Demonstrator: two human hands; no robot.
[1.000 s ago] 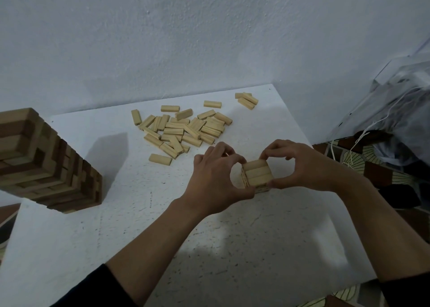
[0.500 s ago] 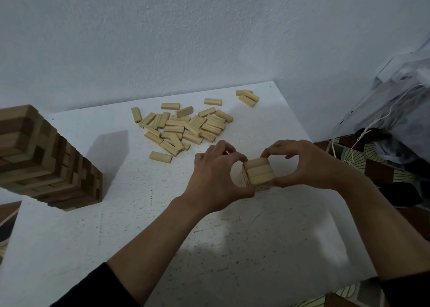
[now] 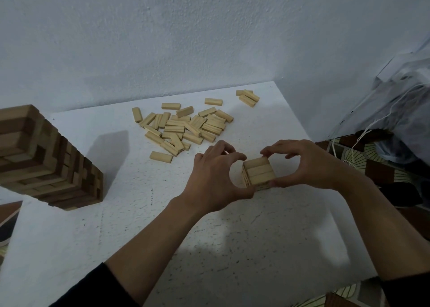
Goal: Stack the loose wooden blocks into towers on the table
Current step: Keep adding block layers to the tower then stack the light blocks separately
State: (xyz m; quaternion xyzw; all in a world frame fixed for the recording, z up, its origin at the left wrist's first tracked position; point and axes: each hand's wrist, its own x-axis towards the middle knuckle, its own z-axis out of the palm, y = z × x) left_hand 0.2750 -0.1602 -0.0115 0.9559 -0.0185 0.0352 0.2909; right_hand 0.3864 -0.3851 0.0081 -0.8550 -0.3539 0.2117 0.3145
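Your short tower [image 3: 259,173] stands on the white table [image 3: 209,248], and both of your hands are closed round it. Its top layer is three pale blocks lying side by side. Block ends show on its left face below that layer, but you cannot count the layers from here.

Your left hand [image 3: 209,178] curls in from the tower's left. The thumb presses its lower front corner and the index finger arcs over towards the top back corner, leaving a rounded gap between palm and wood. Your right hand [image 3: 309,164] mirrors this from the tower's right. Its index fingertip touches the top back edge and its thumb lies along the lower right side. So the tower sits between the two thumbs in front and the two index fingers behind.

The pile of loose blocks [image 3: 186,127] lies beyond the short tower and to its left, well apart from it. A single block [image 3: 160,156] lies on the pile's near side. A few more blocks [image 3: 247,96] lie straight beyond the tower, near the wall. Far to the tower's left stands a tall tower [image 3: 46,157] of light and dark wood.
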